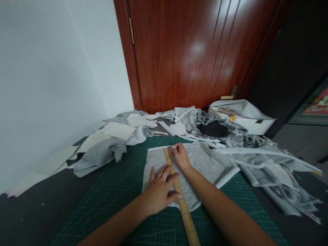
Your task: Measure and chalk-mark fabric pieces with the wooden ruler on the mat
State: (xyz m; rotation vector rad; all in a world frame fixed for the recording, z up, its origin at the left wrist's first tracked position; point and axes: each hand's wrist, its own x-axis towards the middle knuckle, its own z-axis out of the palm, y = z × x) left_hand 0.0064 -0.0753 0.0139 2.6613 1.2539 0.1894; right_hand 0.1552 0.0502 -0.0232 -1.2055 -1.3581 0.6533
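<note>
A piece of light grey fabric (157, 164) lies flat on a green gridded cutting mat (102, 205). Across it runs a long wooden ruler (183, 205), from the fabric's far edge towards me. My left hand (159, 191) is open, fingers spread, pressing on the ruler and the cloth left of it. Near the far end of the ruler, just to its right, my right hand (181, 156) rests on the fabric with fingers pinched. Something small and pinkish-white shows at those fingertips; I cannot make out what it is.
Cream paper pieces (116, 131) and crumpled grey cloth (102, 153) lie at the left by the wall. Behind the mat are fabric scraps and a white box (256, 124). More grey strips (276, 174) heap up at the right. A wooden door (179, 54) stands beyond.
</note>
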